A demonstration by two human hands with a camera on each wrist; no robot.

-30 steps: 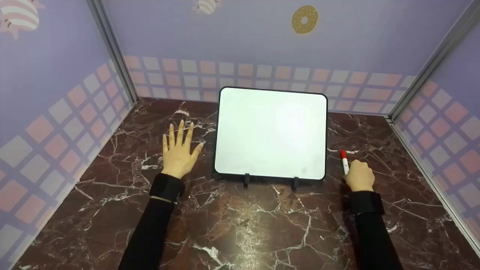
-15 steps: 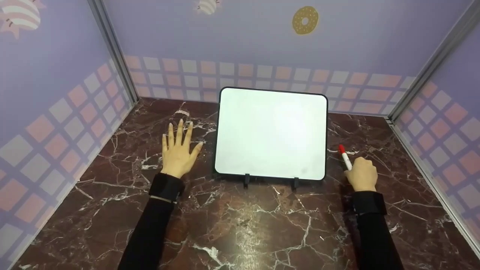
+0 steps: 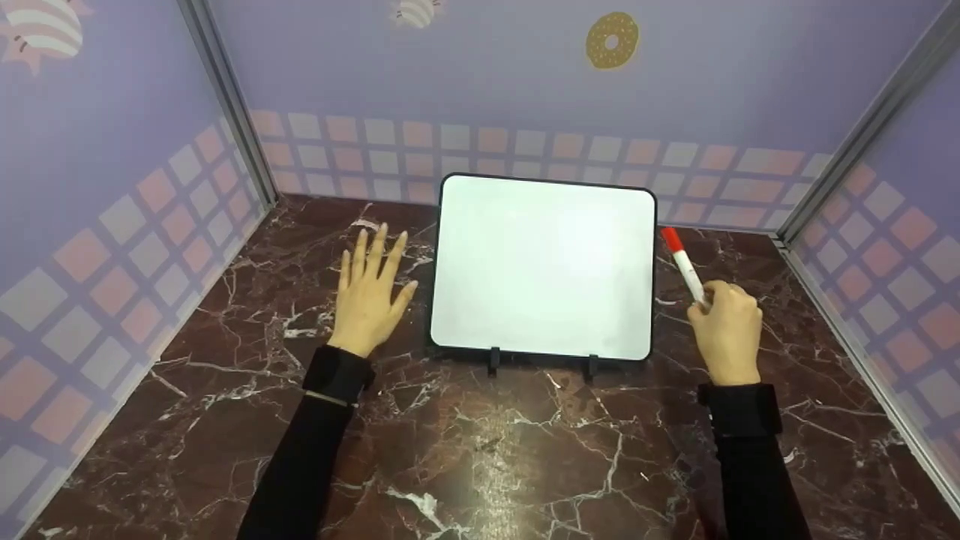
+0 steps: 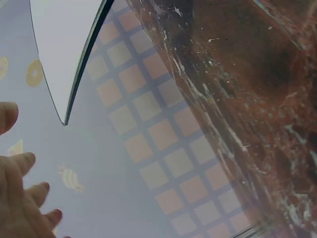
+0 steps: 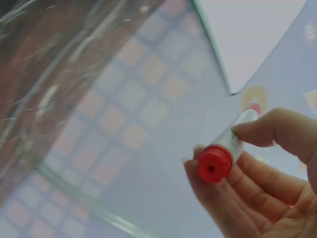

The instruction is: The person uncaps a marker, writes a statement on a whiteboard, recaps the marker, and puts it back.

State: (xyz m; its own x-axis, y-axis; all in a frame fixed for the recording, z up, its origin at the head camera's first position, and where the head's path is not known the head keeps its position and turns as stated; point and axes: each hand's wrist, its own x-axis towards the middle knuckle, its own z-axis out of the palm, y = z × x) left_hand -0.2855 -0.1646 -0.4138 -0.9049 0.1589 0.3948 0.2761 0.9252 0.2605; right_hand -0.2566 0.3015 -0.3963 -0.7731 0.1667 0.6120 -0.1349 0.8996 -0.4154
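My right hand point(image 3: 726, 330) pinches a marker point(image 3: 686, 271) with a white barrel and a red cap. In the right wrist view, the thumb and fingers hold the marker point(image 5: 233, 139) near its red end, which faces the camera. A whiteboard point(image 3: 544, 266) with a black frame stands upright, leaning back a little, between the two hands. To its left, my left hand point(image 3: 367, 307) has its fingers straight and spread, holding nothing. The left wrist view shows the fingers point(image 4: 22, 198) of that hand, with a corner of the whiteboard point(image 4: 64, 59) above.
Two small black feet point(image 3: 493, 362) support the whiteboard on a dark red marbled table point(image 3: 480, 465). Purple walls point(image 3: 510, 75) with pink and white squares enclose the back and both sides, joined by metal corner posts point(image 3: 225, 97).
My right hand has lifted the marker and moved it forward, its red cap now beside the whiteboard's right edge. My left hand has shifted slightly forward and right, rising a little.
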